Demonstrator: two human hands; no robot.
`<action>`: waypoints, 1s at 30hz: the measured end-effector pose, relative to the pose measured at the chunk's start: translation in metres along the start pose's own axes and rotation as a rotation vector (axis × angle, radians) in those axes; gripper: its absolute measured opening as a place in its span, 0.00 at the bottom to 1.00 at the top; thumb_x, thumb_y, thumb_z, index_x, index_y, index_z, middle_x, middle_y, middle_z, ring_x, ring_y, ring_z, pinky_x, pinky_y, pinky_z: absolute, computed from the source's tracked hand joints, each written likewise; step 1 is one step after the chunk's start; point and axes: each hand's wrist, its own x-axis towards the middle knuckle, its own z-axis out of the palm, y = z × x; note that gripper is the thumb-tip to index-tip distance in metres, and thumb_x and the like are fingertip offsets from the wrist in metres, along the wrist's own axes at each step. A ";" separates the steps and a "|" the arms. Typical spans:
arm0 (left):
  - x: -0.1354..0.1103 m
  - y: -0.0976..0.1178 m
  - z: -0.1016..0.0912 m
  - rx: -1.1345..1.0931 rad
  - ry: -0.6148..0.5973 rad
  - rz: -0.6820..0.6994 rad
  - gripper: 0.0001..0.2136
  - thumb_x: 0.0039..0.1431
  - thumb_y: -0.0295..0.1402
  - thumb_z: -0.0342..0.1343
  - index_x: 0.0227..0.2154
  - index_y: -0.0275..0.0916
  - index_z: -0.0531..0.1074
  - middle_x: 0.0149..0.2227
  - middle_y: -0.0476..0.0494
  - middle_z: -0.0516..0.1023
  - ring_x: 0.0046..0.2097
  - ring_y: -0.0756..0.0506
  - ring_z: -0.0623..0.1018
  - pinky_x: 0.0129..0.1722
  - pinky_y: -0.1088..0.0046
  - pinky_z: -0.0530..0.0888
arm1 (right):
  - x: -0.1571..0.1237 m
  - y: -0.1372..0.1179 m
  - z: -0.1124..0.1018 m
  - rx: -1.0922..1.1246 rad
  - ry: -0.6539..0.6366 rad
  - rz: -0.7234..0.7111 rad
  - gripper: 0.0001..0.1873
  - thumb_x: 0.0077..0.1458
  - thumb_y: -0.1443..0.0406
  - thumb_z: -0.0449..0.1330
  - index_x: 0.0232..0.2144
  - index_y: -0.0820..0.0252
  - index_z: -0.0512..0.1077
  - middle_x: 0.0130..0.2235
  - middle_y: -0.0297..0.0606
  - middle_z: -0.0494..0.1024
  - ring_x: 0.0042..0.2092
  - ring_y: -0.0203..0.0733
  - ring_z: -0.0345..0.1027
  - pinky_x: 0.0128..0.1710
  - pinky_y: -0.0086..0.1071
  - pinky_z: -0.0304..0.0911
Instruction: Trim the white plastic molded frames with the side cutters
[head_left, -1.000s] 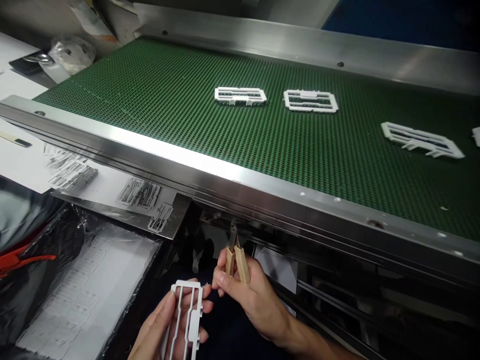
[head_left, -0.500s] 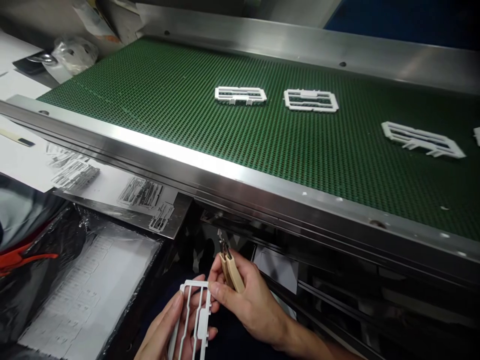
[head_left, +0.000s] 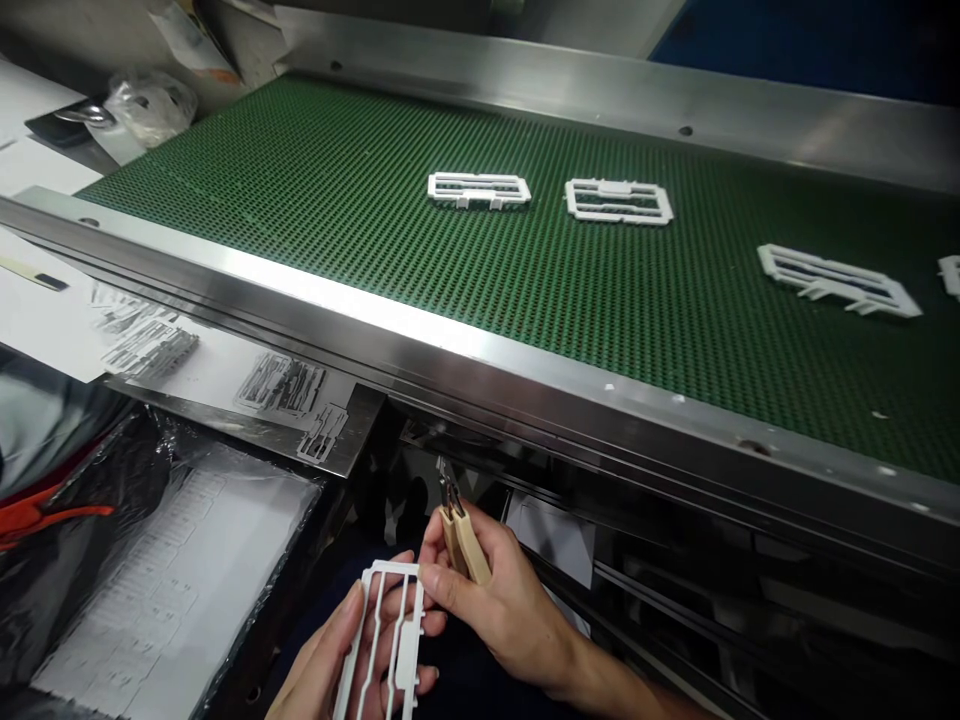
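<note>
At the bottom centre, my left hand (head_left: 337, 660) holds a white plastic frame (head_left: 390, 630) upright by its lower part. My right hand (head_left: 499, 600) grips small cutters with tan handles (head_left: 461, 540), jaws pointing up, and its fingertips touch the frame's top right corner. Both hands are below the steel front rail (head_left: 420, 345) of a green conveyor belt (head_left: 337, 200). Further white frames lie flat on the belt: one (head_left: 478, 189) at mid-belt, one (head_left: 619, 201) beside it, one (head_left: 836, 279) at the right.
A bin lined with black plastic (head_left: 150, 580) at lower left holds a white sheet over stacked frames. An orange clip (head_left: 45, 520) lies at the left edge. White paper (head_left: 45, 320) and a clear bag (head_left: 150, 100) sit at the left. The steel back rail (head_left: 600, 85) bounds the belt.
My right hand lowered the cutters and came in to touch the frame's top right corner. The frame shifted slightly right in my left hand. The belt frames crept slightly left.
</note>
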 end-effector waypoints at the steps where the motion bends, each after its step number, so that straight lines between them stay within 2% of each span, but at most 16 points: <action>1: -0.001 0.001 0.001 0.009 -0.024 0.006 0.16 0.56 0.36 0.60 0.47 0.37 0.75 0.39 0.37 0.82 0.38 0.38 0.81 0.29 0.66 0.78 | 0.000 0.000 -0.001 -0.010 -0.004 -0.008 0.13 0.50 0.62 0.64 0.31 0.61 0.63 0.27 0.29 0.68 0.27 0.33 0.64 0.29 0.29 0.61; 4: -0.001 0.000 0.002 0.056 -0.082 0.021 0.13 0.54 0.38 0.62 0.39 0.37 0.79 0.34 0.37 0.83 0.33 0.39 0.81 0.25 0.68 0.78 | 0.001 0.001 -0.003 -0.027 -0.020 0.001 0.11 0.52 0.62 0.62 0.31 0.62 0.63 0.30 0.33 0.70 0.29 0.34 0.64 0.32 0.31 0.62; 9: -0.001 -0.004 0.000 0.142 -0.079 0.058 0.16 0.51 0.42 0.63 0.41 0.38 0.79 0.33 0.37 0.83 0.31 0.40 0.80 0.22 0.70 0.77 | 0.003 0.005 -0.003 0.032 -0.046 0.046 0.12 0.52 0.62 0.63 0.32 0.61 0.63 0.30 0.35 0.73 0.30 0.34 0.64 0.34 0.32 0.62; 14: -0.003 -0.005 0.003 0.141 -0.083 0.082 0.15 0.52 0.41 0.62 0.40 0.39 0.79 0.32 0.39 0.83 0.30 0.40 0.80 0.21 0.69 0.78 | 0.002 0.005 -0.004 0.105 -0.063 0.060 0.10 0.51 0.67 0.64 0.31 0.62 0.64 0.32 0.38 0.76 0.34 0.36 0.68 0.36 0.30 0.63; 22: -0.004 -0.006 0.004 0.098 -0.129 0.068 0.12 0.58 0.36 0.56 0.42 0.42 0.79 0.31 0.37 0.82 0.30 0.40 0.80 0.20 0.69 0.77 | 0.002 0.000 -0.004 0.155 -0.075 0.041 0.08 0.50 0.72 0.62 0.29 0.61 0.64 0.27 0.31 0.72 0.35 0.37 0.70 0.38 0.31 0.65; 26: -0.001 -0.006 0.002 0.078 -0.143 0.053 0.12 0.55 0.38 0.59 0.40 0.43 0.79 0.31 0.37 0.83 0.30 0.39 0.80 0.20 0.68 0.77 | 0.001 0.000 -0.004 0.158 -0.088 0.052 0.08 0.51 0.71 0.62 0.30 0.61 0.64 0.25 0.28 0.70 0.32 0.33 0.66 0.35 0.28 0.63; 30: -0.002 -0.003 0.004 0.057 -0.123 0.014 0.12 0.51 0.38 0.64 0.39 0.42 0.80 0.31 0.37 0.83 0.29 0.40 0.80 0.20 0.70 0.76 | 0.000 0.003 -0.005 0.177 -0.078 0.060 0.09 0.51 0.69 0.63 0.30 0.62 0.65 0.26 0.31 0.71 0.30 0.33 0.64 0.35 0.31 0.62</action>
